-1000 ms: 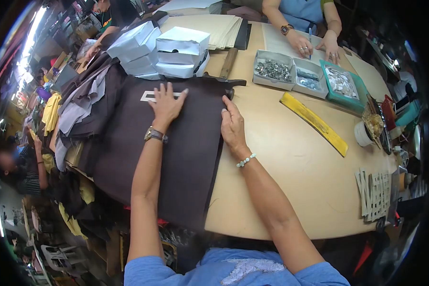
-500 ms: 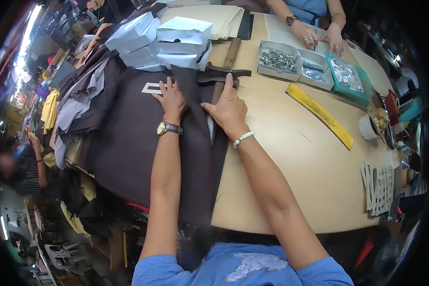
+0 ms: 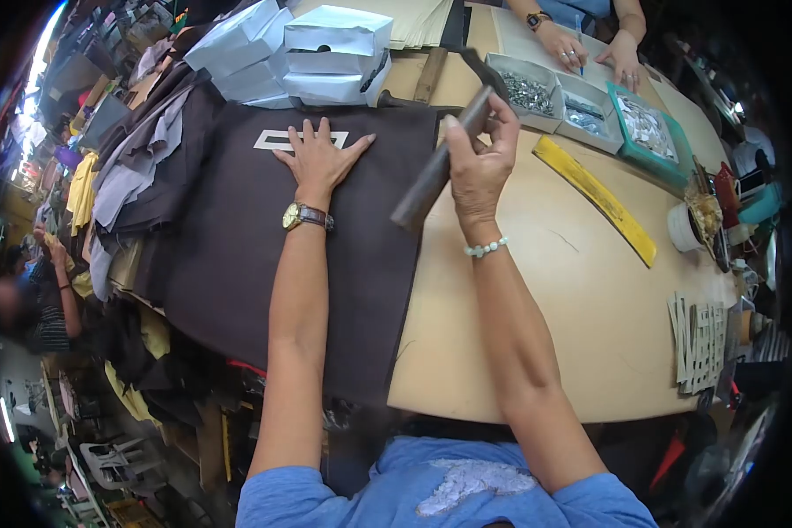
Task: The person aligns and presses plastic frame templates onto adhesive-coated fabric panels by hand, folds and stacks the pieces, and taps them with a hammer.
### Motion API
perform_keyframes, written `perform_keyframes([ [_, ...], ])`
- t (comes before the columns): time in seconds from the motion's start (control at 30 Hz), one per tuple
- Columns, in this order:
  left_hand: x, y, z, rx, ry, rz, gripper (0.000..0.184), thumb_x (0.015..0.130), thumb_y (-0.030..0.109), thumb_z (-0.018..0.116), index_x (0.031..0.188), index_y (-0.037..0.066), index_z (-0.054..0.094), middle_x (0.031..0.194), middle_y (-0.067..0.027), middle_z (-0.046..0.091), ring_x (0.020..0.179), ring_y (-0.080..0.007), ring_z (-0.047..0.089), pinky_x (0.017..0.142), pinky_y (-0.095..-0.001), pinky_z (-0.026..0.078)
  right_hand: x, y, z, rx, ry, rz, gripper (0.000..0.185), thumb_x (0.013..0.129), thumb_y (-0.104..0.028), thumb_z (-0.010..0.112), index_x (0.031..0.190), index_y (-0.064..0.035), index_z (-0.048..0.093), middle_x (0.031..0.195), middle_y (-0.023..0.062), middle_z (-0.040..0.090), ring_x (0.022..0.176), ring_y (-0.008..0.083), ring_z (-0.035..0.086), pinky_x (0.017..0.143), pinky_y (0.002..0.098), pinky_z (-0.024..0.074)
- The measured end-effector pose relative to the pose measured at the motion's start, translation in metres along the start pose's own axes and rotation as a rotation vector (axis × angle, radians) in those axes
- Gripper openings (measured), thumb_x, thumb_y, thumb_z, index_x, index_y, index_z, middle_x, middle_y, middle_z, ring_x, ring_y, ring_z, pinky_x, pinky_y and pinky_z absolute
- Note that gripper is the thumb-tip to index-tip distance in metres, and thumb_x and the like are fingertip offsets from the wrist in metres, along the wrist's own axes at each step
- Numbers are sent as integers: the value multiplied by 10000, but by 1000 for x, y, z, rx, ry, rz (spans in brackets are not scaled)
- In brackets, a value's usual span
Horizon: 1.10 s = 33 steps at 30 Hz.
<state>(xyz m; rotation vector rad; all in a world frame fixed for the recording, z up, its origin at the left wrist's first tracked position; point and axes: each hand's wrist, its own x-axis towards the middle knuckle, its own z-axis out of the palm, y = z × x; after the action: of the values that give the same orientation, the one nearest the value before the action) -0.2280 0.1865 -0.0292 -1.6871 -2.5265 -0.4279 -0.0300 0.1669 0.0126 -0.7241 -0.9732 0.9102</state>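
Note:
Dark cloth (image 3: 238,238) lies spread over the left part of the table. Near its far edge is a white rectangular template (image 3: 277,139) with a slot. My left hand (image 3: 315,163) presses flat on the cloth with fingers spread, its fingertips over the template. Raised above the cloth's right edge, my right hand (image 3: 484,158) grips the handle of a hammer (image 3: 431,180), whose dark head points away from me. A second hammer (image 3: 429,75) lies behind the cloth, beside the white boxes.
White boxes (image 3: 336,55) are stacked behind the cloth. Trays of metal parts (image 3: 526,92), a teal tray (image 3: 647,132) and a yellow strip (image 3: 594,198) are on the right. Across the table, a co-worker's hands (image 3: 625,57) are near a pen. Folded cloth (image 3: 141,167) lies left.
The cloth's right side was lifted, showing a hammer beneath, and now lies flat again. My right hand has taken hold of that hammer and raised it.

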Motion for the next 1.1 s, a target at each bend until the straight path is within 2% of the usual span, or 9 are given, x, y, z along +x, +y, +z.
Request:
perform_keyframes([
  [0.13, 3, -5, 5, -36, 12, 14, 975, 695, 771, 524, 1369, 71, 443, 1449, -185, 352, 1384, -394, 200, 1044, -689, 98, -13, -13, 27, -59, -143, -183, 504, 731, -120, 713, 1184, -27, 511, 993, 79, 582, 737, 126, 564, 622, 256, 491],
  [0.27, 7, -16, 17, -106, 47, 44, 671, 906, 584, 358, 1375, 112, 448, 1448, -179, 363, 1374, -417, 214, 1042, -696, 86, -37, 0, 38, -271, -274, -76, 485, 728, -174, 684, 1177, -57, 542, 947, 112, 573, 712, 234, 574, 618, 322, 486],
  [0.43, 11, -16, 24, -66, 73, 31, 509, 965, 420, 303, 1356, 142, 472, 1451, -157, 368, 1372, -419, 225, 1031, -713, 91, -42, 28, 15, -1058, -471, -81, 460, 809, -373, 643, 1178, -102, 603, 1055, 136, 526, 1008, 309, 512, 874, 428, 410],
  [0.53, 11, -16, 23, -43, 63, 17, 499, 964, 408, 311, 1356, 145, 470, 1454, -147, 365, 1369, -416, 233, 1028, -717, 99, -48, 51, 9, -1032, -404, -235, 464, 845, -441, 591, 1177, -119, 627, 1119, 164, 508, 1132, 334, 433, 973, 449, 321],
  [0.7, 16, -22, 25, 52, 36, 27, 497, 958, 415, 326, 1364, 161, 458, 1461, -131, 356, 1374, -404, 235, 1022, -723, 121, -56, 49, -14, -914, -454, -152, 660, 906, -438, 493, 1339, 47, 386, 1337, 281, 387, 1238, 415, 368, 1041, 501, 269],
  [0.87, 36, -44, 48, 354, 77, 245, 455, 948, 360, 350, 1325, 144, 486, 1409, -92, 427, 1320, -320, 350, 1051, -627, 230, -97, -25, -104, -1298, -952, -147, 682, 910, -503, 446, 1406, -46, 344, 1473, 220, 266, 1377, 395, 203, 1111, 543, 162],
  [1.0, 58, -70, 64, 525, 255, 520, 345, 911, 236, 426, 1207, 113, 552, 1340, -94, 483, 1196, -326, 463, 1001, -508, 363, -145, -95, -186, -1421, -842, -7, 676, 889, -517, 481, 1421, -121, 347, 1488, 172, 267, 1383, 387, 194, 1069, 622, 174],
  [1.07, 28, -36, 39, 459, 307, 229, 429, 945, 306, 419, 1336, 135, 462, 1383, -152, 437, 1225, -401, 423, 987, -527, 378, -171, -129, -223, -1525, -681, 88, 680, 882, -517, 497, 1417, -122, 351, 1489, 172, 263, 1371, 403, 214, 1045, 640, 194],
  [1.1, 56, -62, 62, 315, 495, 396, 482, 957, 345, 406, 1386, 127, 394, 1403, -151, 418, 1250, -393, 403, 997, -535, 366, -185, -143, -241, -1588, -570, 118, 675, 885, -506, 498, 1414, -112, 353, 1487, 176, 264, 1368, 405, 221, 1048, 632, 198],
])
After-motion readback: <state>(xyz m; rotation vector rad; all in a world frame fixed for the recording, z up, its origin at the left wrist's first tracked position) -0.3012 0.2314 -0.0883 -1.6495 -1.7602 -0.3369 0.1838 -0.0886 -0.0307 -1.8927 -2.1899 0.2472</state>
